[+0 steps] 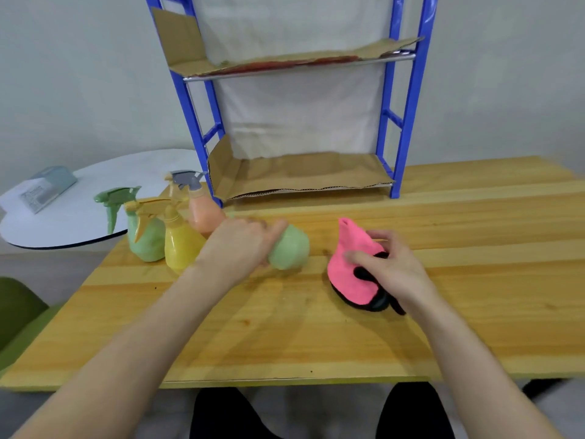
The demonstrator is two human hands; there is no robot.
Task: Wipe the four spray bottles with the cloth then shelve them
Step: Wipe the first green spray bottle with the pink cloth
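Note:
My left hand grips a light green spray bottle by its upper part, its round body tilted to the right over the wooden table. My right hand holds a pink cloth with black edging that rests on the table. Three more spray bottles stand together at the table's left: a green one, a yellow one and an orange one with a grey trigger. The blue shelf stands behind, its tiers lined with cardboard and bare of bottles.
A round white table sits to the left with a grey-blue box and papers on it. A green chair shows at the lower left. A grey wall lies behind the shelf.

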